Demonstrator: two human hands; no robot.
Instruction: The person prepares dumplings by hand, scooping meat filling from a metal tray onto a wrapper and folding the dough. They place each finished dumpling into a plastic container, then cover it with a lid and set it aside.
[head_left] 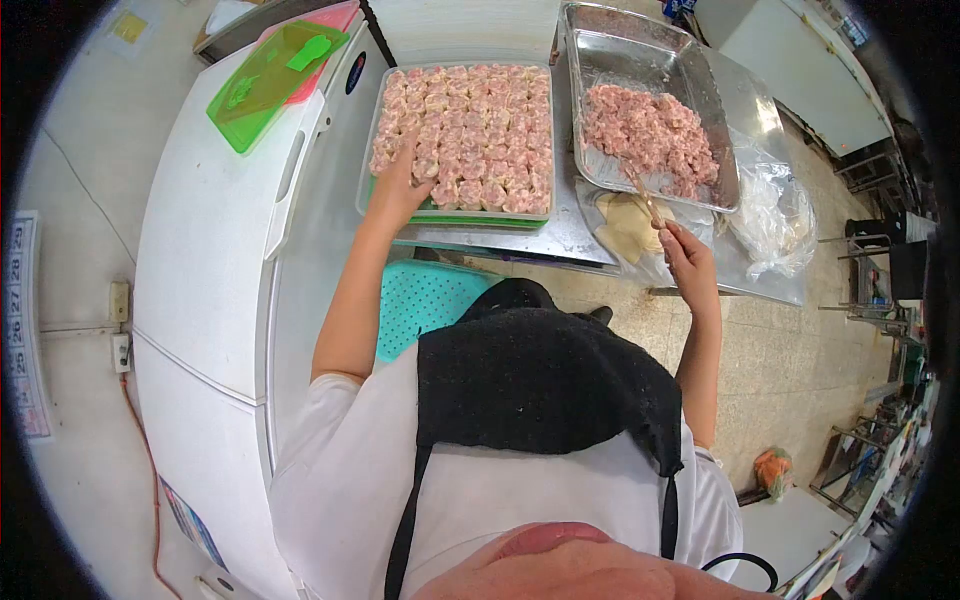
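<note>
Rows of open-topped meat dumplings (478, 120) fill a shallow tray (540, 214) on the metal work surface. At the tray's near left corner, my left hand (400, 188) has its thumb and fingers closed around a dumpling (425, 168) beside the others. My right hand (688, 262) grips a thin, flat spatula (652, 208) whose tip, smeared with meat, is over the near edge of a deep metal pan (650, 60). Pink minced meat (650, 135) is heaped in the near part of that pan. Pale round wrappers (630, 226) lie on plastic under my right hand.
A white refrigerator (210, 230) stands at my left, with a green lid or tray (260, 90) on it. Below the work surface is a turquoise perforated basket (430, 300). A clear plastic bag (775, 225) lies at the right edge, near metal racks (875, 270).
</note>
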